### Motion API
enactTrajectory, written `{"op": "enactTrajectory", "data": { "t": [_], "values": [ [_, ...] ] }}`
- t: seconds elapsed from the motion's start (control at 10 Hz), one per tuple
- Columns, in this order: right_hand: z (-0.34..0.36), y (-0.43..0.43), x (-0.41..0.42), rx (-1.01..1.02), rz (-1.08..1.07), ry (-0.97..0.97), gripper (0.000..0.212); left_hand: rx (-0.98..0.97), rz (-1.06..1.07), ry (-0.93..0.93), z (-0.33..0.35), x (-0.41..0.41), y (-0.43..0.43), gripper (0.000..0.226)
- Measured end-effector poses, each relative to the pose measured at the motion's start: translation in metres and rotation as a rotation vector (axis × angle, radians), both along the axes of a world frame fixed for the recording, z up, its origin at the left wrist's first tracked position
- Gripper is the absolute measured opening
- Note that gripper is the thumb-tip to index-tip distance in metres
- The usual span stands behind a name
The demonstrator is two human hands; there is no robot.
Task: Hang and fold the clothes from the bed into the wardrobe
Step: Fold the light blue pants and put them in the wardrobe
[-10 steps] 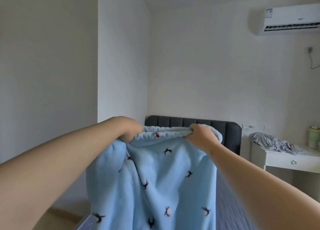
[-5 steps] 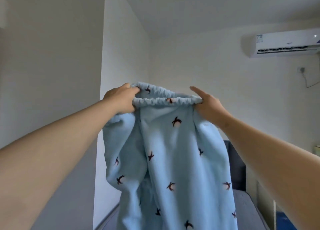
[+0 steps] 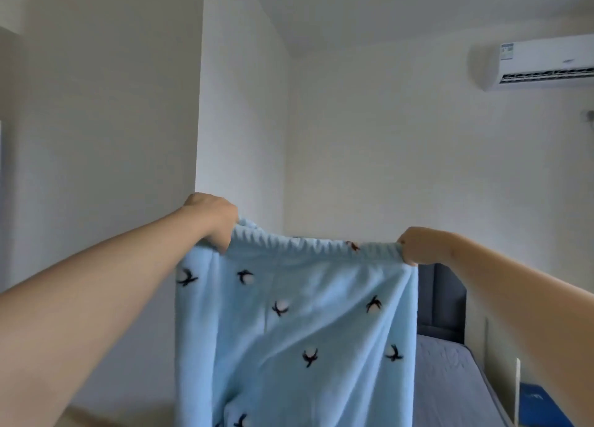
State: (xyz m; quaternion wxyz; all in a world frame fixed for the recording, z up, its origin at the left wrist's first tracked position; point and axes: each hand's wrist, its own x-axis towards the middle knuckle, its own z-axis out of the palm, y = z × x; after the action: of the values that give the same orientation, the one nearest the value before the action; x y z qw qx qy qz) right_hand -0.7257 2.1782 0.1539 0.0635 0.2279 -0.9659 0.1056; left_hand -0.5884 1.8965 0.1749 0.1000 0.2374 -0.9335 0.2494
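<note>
A light blue fleece pair of trousers (image 3: 295, 323) with small dark bird-like prints hangs in front of me, held up by its elastic waistband. My left hand (image 3: 213, 219) grips the waistband's left end and my right hand (image 3: 418, 245) grips its right end, so the band is stretched flat between them. The legs drop out of view at the bottom. Behind the cloth, the bed (image 3: 450, 381) with a grey cover and dark headboard (image 3: 440, 298) shows at the lower right. The wardrobe is not in view.
A white wall corner (image 3: 199, 111) juts out straight ahead on the left. An air conditioner (image 3: 543, 61) is mounted high on the right wall. A white panel edge (image 3: 517, 391) and something blue (image 3: 533, 405) stand beside the bed at the lower right.
My hands have moved apart and pulled the waistband taut and flat; before, they were close together with the band bunched. The trousers sit lower in view than half a second ago.
</note>
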Motion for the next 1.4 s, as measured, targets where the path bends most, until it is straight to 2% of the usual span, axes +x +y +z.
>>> {"op": "enactTrajectory", "data": {
  "t": [0.1, 0.2, 0.3, 0.4, 0.5, 0.6, 0.7, 0.8, 0.9, 1.0, 1.1, 1.2, 1.3, 1.4],
  "values": [
    [-0.009, 0.009, -0.014, -0.154, -0.085, 0.042, 0.033, 0.068, 0.017, -0.002, -0.004, 0.000, -0.014, 0.029],
    [-0.016, 0.011, -0.026, -0.465, -0.122, 0.015, 0.023, 0.084, -0.103, 0.247, -0.009, -0.005, -0.022, 0.008],
    [-0.021, 0.011, -0.028, -0.842, -0.025, -0.190, 0.015, 0.209, -0.176, 0.467, -0.009, -0.011, -0.025, 0.021],
    [-0.023, 0.010, -0.029, -0.982, 0.068, -0.277, 0.025, 0.325, -0.241, 0.512, -0.007, -0.017, -0.022, 0.015],
    [-0.024, 0.011, -0.037, -1.103, 0.053, -0.188, 0.031, 0.408, -0.301, 0.561, -0.003, -0.021, -0.021, 0.038],
    [-0.024, 0.015, -0.039, -1.270, 0.138, -0.268, 0.041, 0.524, -0.337, 0.810, 0.007, -0.019, -0.019, 0.063],
    [-0.032, 0.024, -0.038, -1.375, 0.232, -0.427, 0.021, 0.974, -0.409, 1.191, 0.007, -0.021, -0.019, 0.047],
    [-0.060, 0.029, -0.036, -1.088, 0.132, -0.576, 0.027, 1.364, -0.338, 1.161, -0.013, -0.020, -0.020, 0.017],
    [-0.075, 0.027, -0.031, -0.941, 0.104, -0.565, 0.031, 1.527, -0.374, 0.839, -0.032, -0.018, -0.018, 0.024],
    [-0.071, 0.025, -0.025, -1.202, 0.223, -0.595, 0.021, 1.664, -0.390, 0.662, -0.032, -0.007, -0.019, 0.021],
    [-0.057, 0.032, -0.019, -1.468, 0.416, -0.764, 0.024, 1.833, -0.585, 0.721, -0.024, 0.003, -0.024, 0.038],
    [-0.042, 0.016, -0.019, -1.473, 0.511, -0.642, 0.028, 1.916, -0.640, 0.856, -0.025, 0.000, -0.026, 0.044],
    [-0.027, 0.004, -0.007, -1.487, 0.487, -0.611, 0.035, 1.858, -0.345, 0.754, -0.042, -0.018, -0.033, 0.026],
    [-0.069, -0.011, -0.033, -1.633, -0.232, -0.841, 0.025, 1.781, -0.081, 0.763, -0.057, -0.031, -0.033, 0.018]
  ]
}}
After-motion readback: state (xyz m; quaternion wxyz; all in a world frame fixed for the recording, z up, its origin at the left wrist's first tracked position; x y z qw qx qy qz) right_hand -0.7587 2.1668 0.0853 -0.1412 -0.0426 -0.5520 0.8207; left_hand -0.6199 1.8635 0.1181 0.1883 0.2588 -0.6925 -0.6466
